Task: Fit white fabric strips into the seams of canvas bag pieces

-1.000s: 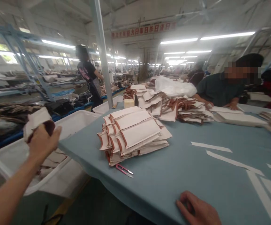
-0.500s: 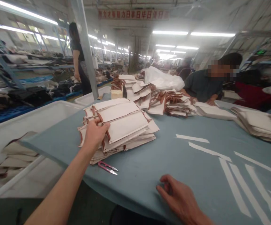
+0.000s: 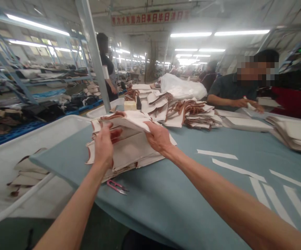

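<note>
A stack of cream fabric pieces with brown edging (image 3: 132, 149) lies on the table in front of me. My right hand (image 3: 159, 138) grips the right edge of the top cream fabric piece (image 3: 129, 119), which is raised and tilted above the stack. At the stack's left side is my left hand (image 3: 105, 146), its fingers apart and slightly blurred near the raised piece's brown end. Pink-handled thread snips (image 3: 116, 186) rest on the table just in front of the stack.
A blue-green cloth (image 3: 187, 194) covers the table. White strips (image 3: 237, 170) lie on the right. Behind the stack are heaped cream and brown pieces (image 3: 176, 111) and a white plastic bag (image 3: 183, 86). A white bin (image 3: 62, 130) stands left; a co-worker (image 3: 240, 92) sits across.
My right hand has come up from the table's front to the stack and lifted the top piece's right side. My left hand's fingers have loosened from the piece's left end.
</note>
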`<state>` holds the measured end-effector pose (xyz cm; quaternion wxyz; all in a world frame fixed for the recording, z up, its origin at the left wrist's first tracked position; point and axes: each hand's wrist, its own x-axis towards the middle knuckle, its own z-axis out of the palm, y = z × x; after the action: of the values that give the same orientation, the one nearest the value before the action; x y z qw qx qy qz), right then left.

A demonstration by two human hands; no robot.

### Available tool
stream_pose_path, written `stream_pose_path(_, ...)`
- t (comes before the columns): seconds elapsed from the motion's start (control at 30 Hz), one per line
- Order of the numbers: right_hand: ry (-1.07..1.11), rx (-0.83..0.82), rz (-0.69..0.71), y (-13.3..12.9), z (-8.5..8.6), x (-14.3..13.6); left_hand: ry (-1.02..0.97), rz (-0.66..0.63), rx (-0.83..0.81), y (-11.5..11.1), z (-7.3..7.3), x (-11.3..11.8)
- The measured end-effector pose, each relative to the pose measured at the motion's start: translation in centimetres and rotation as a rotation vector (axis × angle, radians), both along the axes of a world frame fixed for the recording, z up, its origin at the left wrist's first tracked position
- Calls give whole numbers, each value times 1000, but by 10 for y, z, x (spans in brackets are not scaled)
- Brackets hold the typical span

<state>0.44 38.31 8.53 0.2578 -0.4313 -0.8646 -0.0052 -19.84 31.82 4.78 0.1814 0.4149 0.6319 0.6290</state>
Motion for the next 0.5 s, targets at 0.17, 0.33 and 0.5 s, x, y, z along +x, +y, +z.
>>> stream_pose_path(0.17,69,59,-93,-16,27,38,436,23,-191,19,4,12)
stream_pose_path(0.33,220,115,-51,-72,68,124,572,68,-411,41,17,-2)
stream_pose_path(0.5,442,-421,-73,-161,69,197,505,14,-382,31,30,-11)
